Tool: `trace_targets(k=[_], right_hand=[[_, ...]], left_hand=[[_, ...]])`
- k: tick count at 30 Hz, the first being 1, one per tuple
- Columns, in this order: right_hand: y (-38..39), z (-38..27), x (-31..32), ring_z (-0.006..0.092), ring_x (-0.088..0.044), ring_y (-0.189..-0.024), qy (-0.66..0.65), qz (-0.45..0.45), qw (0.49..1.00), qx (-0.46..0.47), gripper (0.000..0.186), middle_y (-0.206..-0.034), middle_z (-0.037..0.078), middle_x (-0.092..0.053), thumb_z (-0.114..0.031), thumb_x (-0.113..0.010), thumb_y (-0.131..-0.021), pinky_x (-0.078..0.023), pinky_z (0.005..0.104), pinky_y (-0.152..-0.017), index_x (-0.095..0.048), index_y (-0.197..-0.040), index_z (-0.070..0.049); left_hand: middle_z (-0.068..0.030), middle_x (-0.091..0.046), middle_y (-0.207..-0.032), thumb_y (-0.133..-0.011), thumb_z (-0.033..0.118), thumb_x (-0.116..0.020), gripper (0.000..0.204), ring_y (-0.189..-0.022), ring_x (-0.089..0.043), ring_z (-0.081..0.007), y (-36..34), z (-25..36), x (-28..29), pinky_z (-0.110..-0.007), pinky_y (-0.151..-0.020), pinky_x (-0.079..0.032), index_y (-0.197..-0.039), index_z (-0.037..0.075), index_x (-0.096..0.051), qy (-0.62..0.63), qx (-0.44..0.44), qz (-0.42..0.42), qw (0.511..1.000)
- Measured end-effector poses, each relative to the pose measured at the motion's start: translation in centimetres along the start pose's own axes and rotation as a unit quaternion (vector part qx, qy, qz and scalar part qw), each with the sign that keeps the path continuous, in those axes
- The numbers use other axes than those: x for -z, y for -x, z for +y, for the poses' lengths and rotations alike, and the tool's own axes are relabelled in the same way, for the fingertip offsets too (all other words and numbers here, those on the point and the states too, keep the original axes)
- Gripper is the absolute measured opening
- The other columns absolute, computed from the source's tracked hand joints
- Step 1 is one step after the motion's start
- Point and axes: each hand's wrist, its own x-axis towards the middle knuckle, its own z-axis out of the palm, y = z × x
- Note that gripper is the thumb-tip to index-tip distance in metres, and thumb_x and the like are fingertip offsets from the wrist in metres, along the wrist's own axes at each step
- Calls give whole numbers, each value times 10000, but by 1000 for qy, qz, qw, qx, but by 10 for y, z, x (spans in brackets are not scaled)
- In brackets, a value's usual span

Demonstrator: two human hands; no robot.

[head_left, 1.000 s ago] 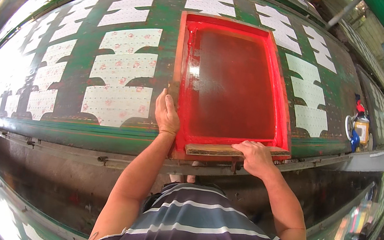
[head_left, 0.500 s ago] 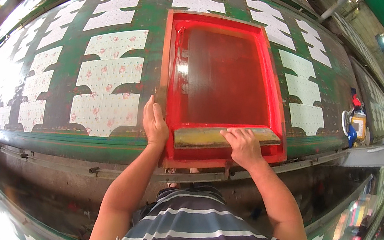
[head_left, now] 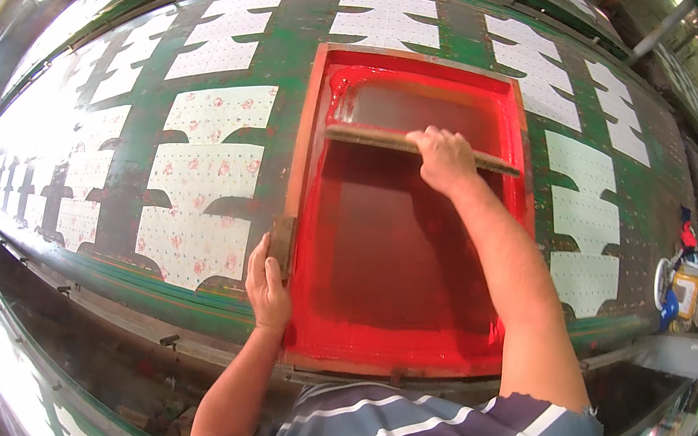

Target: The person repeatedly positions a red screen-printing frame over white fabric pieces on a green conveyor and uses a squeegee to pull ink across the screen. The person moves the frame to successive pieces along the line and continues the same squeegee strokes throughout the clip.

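A screen-printing frame (head_left: 309,104) with red ink along its inner edges lies on the long green table. Inside it, my right hand (head_left: 445,162) is wrapped over the top of a long squeegee (head_left: 370,138), which spans the screen crosswise toward the far end. Behind the squeegee's near side the dark red mesh (head_left: 389,251) is exposed. My left hand (head_left: 269,287) rests against the frame's lower left side, its fingers stretched up along a small wooden block (head_left: 282,240). That hand's palm is partly turned from view.
Left of the frame lies a white fabric piece with pink flowers (head_left: 207,170). On the right lies a dotted white piece (head_left: 585,222), with further pieces in rows. A yellowish container (head_left: 685,291) stands at the right. A metal rail (head_left: 168,341) runs along the near edge.
My right hand has pushed the squeegee from the frame's near end to its far part, and the squeegee now stands more upright. My left hand stays at the frame's left side.
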Motion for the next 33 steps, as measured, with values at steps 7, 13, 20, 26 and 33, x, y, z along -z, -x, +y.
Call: trace_targets(k=[7,13,20,26,33], right_hand=[[-113,66,-13,354,-779,-1134,-3,-35,999,-14,483,-1186,137,-807,-18,-592,-902,-624,518,-979,-802,-1296,-203],[-147,96,-15,361,-785,-1133,-36,-27,999,-22,373,-1187,140,-827,-73,-612,-928,-624,539,-955,-818,-1196,-230],[-141,99,16,411,-749,-1198,-76,-163,983,-26,408,-1240,188,-803,-118,-633,-883,-598,563,-998,-822,-1237,-196],[-49,44,42,366,-775,-1179,-38,-174,984,30,414,-1242,134,-822,-137,-667,-863,-624,525,-1010,-831,-1235,-216],[114,-53,69,358,-785,-1107,-52,-181,982,33,441,-1171,121,-820,-114,-722,-813,-633,513,-926,-833,-1226,-222]], left_hand=[[-248,-677,-1466,-1166,286,-467,503,-1362,-645,-399,2,4,-3,-473,-1171,-483,-1519,-37,-622,-40,39,25,998],[-223,-743,-1348,-1177,314,-498,473,-1249,-705,-360,3,0,-6,-452,-1093,-530,-1450,-27,-678,-37,81,49,995],[-194,-782,-1223,-1188,320,-524,445,-1121,-728,-286,-1,-3,-10,-422,-997,-566,-1387,-31,-712,-7,104,59,993],[-186,-765,-1213,-1178,317,-563,422,-1077,-706,-278,-3,-10,-9,-410,-983,-558,-1362,-35,-704,-42,102,42,993],[-217,-717,-1343,-1183,306,-584,446,-1214,-671,-336,-8,-30,-9,-424,-1101,-509,-1443,-51,-653,40,69,12,997]])
